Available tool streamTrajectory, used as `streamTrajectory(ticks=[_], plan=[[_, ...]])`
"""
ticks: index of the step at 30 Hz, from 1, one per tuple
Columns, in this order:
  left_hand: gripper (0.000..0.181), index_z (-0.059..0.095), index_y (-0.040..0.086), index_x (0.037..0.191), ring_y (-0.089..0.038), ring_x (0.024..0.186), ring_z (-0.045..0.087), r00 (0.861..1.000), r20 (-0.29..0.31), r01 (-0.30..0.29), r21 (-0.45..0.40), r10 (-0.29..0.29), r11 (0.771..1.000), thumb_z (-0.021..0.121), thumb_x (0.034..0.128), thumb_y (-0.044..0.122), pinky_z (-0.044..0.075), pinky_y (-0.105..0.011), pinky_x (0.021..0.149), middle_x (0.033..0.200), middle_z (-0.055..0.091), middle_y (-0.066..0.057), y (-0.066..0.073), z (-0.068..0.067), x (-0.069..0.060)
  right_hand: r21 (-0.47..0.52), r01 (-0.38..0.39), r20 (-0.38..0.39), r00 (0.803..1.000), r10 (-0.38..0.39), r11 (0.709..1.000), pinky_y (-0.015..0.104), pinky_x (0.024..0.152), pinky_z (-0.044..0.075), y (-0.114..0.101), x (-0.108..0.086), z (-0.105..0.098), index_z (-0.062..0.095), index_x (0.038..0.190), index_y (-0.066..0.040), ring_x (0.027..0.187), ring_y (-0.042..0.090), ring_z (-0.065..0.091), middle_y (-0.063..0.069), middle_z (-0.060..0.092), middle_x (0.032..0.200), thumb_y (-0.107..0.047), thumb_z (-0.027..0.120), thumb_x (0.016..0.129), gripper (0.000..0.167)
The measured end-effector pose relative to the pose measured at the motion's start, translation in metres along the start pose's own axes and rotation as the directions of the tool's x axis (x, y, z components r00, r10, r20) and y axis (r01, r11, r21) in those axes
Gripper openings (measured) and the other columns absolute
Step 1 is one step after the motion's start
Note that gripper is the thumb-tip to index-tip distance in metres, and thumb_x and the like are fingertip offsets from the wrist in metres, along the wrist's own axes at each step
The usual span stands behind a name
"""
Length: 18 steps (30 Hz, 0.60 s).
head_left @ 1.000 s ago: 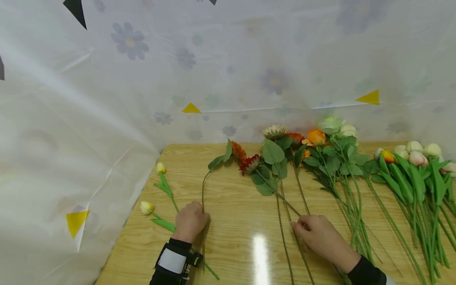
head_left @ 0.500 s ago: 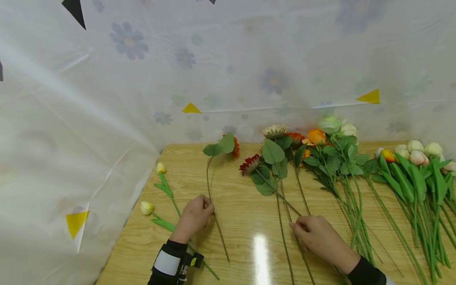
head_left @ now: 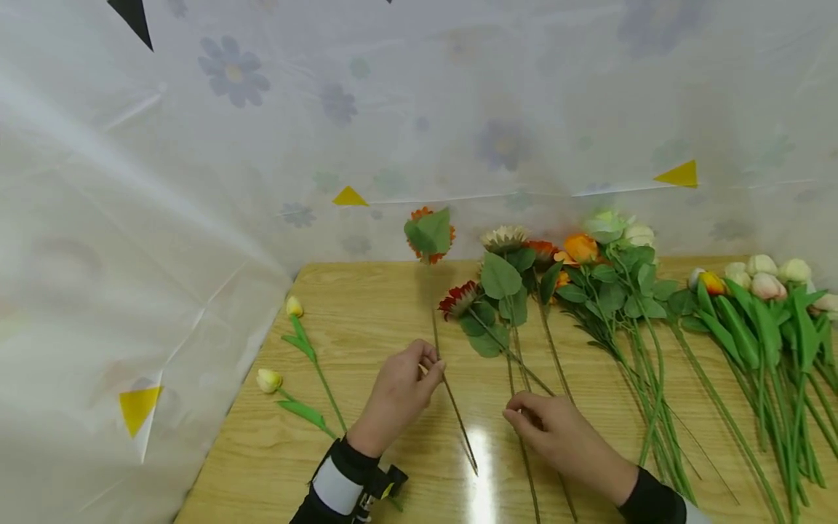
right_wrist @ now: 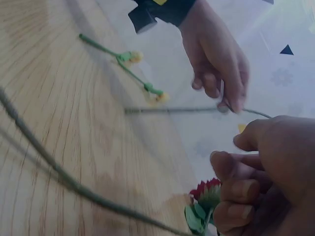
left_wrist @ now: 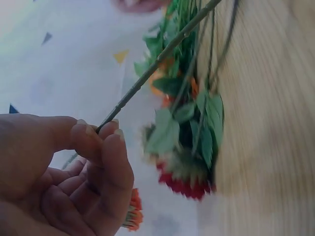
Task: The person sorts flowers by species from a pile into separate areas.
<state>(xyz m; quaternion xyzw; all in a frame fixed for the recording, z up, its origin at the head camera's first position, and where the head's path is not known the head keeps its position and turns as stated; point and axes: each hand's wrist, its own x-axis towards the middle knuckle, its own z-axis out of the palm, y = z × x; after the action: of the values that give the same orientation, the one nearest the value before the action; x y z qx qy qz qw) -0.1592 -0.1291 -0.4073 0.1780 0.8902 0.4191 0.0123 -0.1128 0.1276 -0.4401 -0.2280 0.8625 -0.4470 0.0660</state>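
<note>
My left hand (head_left: 402,389) pinches the thin stem of an orange daisy-like flower (head_left: 452,236) between thumb and fingertips. Its bloom, partly covered by a green leaf, is raised at the table's back edge, and the stem (left_wrist: 162,55) slants across the left wrist view. To the right, my right hand (head_left: 566,440) hovers over the stems of a dark red flower (head_left: 460,300) and its neighbours. Its fingers (right_wrist: 236,191) are loosely curled, with a gap between thumb and forefinger and nothing held. A cream flower (head_left: 504,239) lies just behind the red one.
Two yellow tulips (head_left: 269,380) lie at the table's left side. Orange and white roses (head_left: 581,249) with long stems lie right of centre. A bunch of tulips (head_left: 767,287) is at the far right. A patterned sheet (head_left: 497,94) hangs behind the wooden table (head_left: 340,291).
The left hand has lifted the orange flower from the table, turned it upright and carried it rightward. The right hand has shifted slightly left, away from the red flower's stem.
</note>
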Motion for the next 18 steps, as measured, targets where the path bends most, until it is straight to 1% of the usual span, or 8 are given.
streamTrajectory(ticks=[4, 6, 8, 10, 13, 15, 18], plan=[[0.01, 0.058, 0.011, 0.1, 0.003, 0.049, 0.049, 0.995, 0.022, -0.101, 0.006, 0.101, 0.995, 0.059, 0.1016, 0.021, 0.044, -0.018, 0.048, 0.086, 0.067, -0.002, 0.02, 0.014, 0.003, 0.026, 0.09, -0.03, 0.996, -0.089, 0.996, 0.019, 0.047, 0.038, -0.011, 0.004, 0.008, 0.066, 0.107, -0.014, 0.051, -0.006, 0.038, -0.016, 0.049, 0.064, -0.022, 0.057, 0.102, 0.013], [0.009, 0.058, 0.012, 0.101, 0.004, 0.049, 0.048, 0.99, 0.039, -0.134, 0.0, 0.134, 0.991, 0.059, 0.1017, 0.021, 0.043, -0.017, 0.049, 0.087, 0.068, -0.002, 0.029, 0.021, 0.005, 0.04, 0.109, -0.044, 0.993, -0.107, 0.993, 0.019, 0.048, 0.038, -0.014, 0.004, 0.01, 0.065, 0.107, -0.015, 0.052, -0.007, 0.038, -0.016, 0.049, 0.066, -0.02, 0.057, 0.102, 0.011], [0.009, 0.058, 0.012, 0.102, 0.005, 0.05, 0.048, 0.986, 0.056, -0.155, -0.005, 0.155, 0.988, 0.058, 0.1018, 0.022, 0.042, -0.016, 0.049, 0.088, 0.068, -0.001, 0.037, 0.026, 0.007, 0.039, 0.124, -0.071, 0.99, -0.121, 0.991, 0.019, 0.047, 0.038, -0.015, 0.004, 0.01, 0.064, 0.103, -0.016, 0.052, -0.007, 0.038, -0.016, 0.049, 0.065, -0.016, 0.057, 0.102, 0.008], [0.01, 0.059, 0.013, 0.103, 0.006, 0.049, 0.047, 0.984, 0.066, -0.167, 0.002, 0.167, 0.986, 0.058, 0.1021, 0.022, 0.042, -0.015, 0.048, 0.089, 0.068, -0.001, 0.042, 0.03, 0.008, 0.031, 0.131, -0.104, 0.986, -0.127, 0.991, 0.019, 0.047, 0.038, -0.014, 0.003, 0.01, 0.063, 0.098, -0.018, 0.051, -0.007, 0.037, -0.017, 0.048, 0.065, -0.014, 0.057, 0.101, 0.008], [0.013, 0.06, 0.013, 0.105, 0.006, 0.05, 0.048, 0.983, 0.079, -0.171, 0.026, 0.168, 0.985, 0.057, 0.1026, 0.025, 0.042, -0.014, 0.049, 0.091, 0.068, 0.0, 0.048, 0.035, 0.009, 0.011, 0.157, -0.149, 0.977, -0.153, 0.988, 0.018, 0.046, 0.036, -0.01, 0.001, 0.008, 0.06, 0.091, -0.021, 0.051, -0.008, 0.035, -0.018, 0.045, 0.063, -0.008, 0.059, 0.1, 0.016], [0.017, 0.061, 0.013, 0.108, 0.006, 0.053, 0.049, 0.982, 0.089, -0.17, 0.041, 0.166, 0.985, 0.056, 0.1027, 0.029, 0.042, -0.014, 0.051, 0.093, 0.069, 0.0, 0.048, 0.037, 0.009, -0.023, 0.179, -0.179, 0.967, -0.18, 0.984, 0.017, 0.046, 0.036, -0.007, 0.0, 0.007, 0.059, 0.089, -0.022, 0.051, -0.008, 0.034, -0.019, 0.044, 0.064, -0.005, 0.059, 0.099, 0.019], [0.024, 0.061, 0.015, 0.114, 0.006, 0.058, 0.051, 0.984, 0.103, -0.148, 0.054, 0.142, 0.987, 0.057, 0.102, 0.034, 0.044, -0.014, 0.054, 0.097, 0.07, 0.001, 0.045, 0.037, 0.007, -0.08, 0.188, -0.22, 0.955, -0.201, 0.979, 0.017, 0.046, 0.035, -0.003, -0.001, 0.006, 0.059, 0.09, -0.021, 0.051, -0.008, 0.034, -0.019, 0.043, 0.064, -0.002, 0.061, 0.097, 0.02]])
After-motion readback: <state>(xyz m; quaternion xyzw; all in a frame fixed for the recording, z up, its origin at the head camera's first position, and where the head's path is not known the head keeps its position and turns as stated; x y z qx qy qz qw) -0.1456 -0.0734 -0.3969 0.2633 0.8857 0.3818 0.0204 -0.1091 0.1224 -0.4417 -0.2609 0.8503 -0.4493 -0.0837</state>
